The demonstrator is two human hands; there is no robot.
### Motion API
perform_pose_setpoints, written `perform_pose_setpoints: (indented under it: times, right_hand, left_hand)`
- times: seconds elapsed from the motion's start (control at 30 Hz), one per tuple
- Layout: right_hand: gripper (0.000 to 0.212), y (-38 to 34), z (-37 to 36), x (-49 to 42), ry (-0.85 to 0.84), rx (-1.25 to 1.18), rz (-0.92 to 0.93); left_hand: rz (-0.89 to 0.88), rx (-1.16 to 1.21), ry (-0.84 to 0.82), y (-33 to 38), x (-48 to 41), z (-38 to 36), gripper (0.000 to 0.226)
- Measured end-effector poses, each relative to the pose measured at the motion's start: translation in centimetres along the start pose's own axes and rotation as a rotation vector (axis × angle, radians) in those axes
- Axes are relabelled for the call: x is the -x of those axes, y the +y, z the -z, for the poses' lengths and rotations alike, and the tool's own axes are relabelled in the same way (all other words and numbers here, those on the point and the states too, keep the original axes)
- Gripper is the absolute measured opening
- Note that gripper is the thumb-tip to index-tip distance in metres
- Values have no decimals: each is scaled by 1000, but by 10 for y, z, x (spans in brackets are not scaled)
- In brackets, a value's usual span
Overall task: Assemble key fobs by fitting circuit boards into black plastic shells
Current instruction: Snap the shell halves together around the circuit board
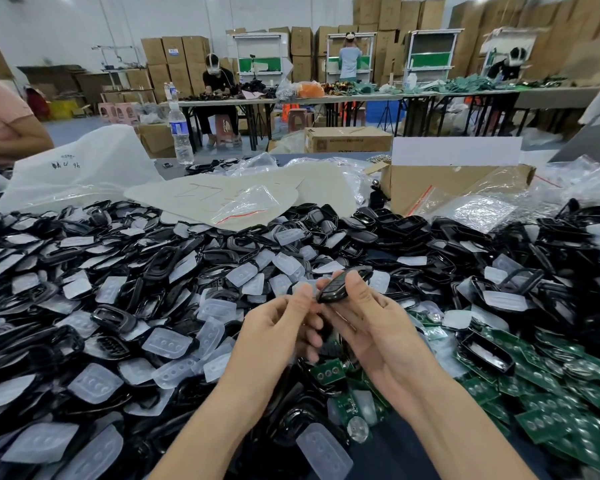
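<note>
Closest to the camera, below the grip, a few green circuit boards (328, 370) lie mixed in with frosty clear button pads (323, 448) on the dark table (392, 455). A much bigger heap of boards (551, 393) spreads out down and to the right of the grip, with an open black shell (485, 351) sitting on top of it.

Now the grip itself. The key fob (343, 284) is up in the air between both hands, tilted, far end higher. The right hand (374, 327) has its thumb clamped over the top of it and fingers wrapped underneath. The left hand (281, 327) is curled in and pinches the fob's lower near end between thumb and fingertips. So both hands are grasping the same fob.

Left of the grip and all around behind it is a giant pile of black shells (115, 318) and more clear pads (167, 342), totally jumbled.

Past the pile, beyond the grip, there are crinkly plastic bags (243, 202) and an open cardboard box (447, 188) off to the right. A big white bag (80, 171) and a water bottle (181, 133) are off to the left.

Way back, long tables (361, 97) hold more parts, people work at them, and stacked cartons (395, 15) line the wall.
</note>
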State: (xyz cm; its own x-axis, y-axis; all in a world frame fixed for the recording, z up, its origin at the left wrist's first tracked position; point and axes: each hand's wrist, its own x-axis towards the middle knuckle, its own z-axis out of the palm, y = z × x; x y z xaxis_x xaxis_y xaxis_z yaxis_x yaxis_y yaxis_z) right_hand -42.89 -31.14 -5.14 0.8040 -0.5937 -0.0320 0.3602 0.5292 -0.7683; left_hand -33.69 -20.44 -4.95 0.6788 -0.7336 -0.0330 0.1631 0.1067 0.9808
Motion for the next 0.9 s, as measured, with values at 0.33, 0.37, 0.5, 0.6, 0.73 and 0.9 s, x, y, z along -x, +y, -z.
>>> perform_pose_setpoints:
  times: [0.33, 0.37, 0.5, 0.6, 0.73, 0.9]
  right_hand:
    - [40, 1, -3, 3, -56, 53, -18]
    - [40, 1, -3, 3, -57, 45, -21]
    - [43, 1, -4, 3, -80, 40, -22]
    - [52, 1, -2, 3, -106, 17, -28]
    - [41, -1, -2, 5, -120, 24, -17]
    - [36, -8, 0, 7, -241, -32, -16]
  left_hand:
    - [182, 210, -81, 5, 1, -1, 32]
    - [180, 216, -79, 5, 1, -1, 30]
    - [166, 247, -72, 5, 1, -1, 27]
    - [162, 282, -86, 3, 0, -1, 24]
    - [158, 305, -98, 1, 0, 0, 21]
    - [-90, 29, -74, 0, -1, 6, 32]
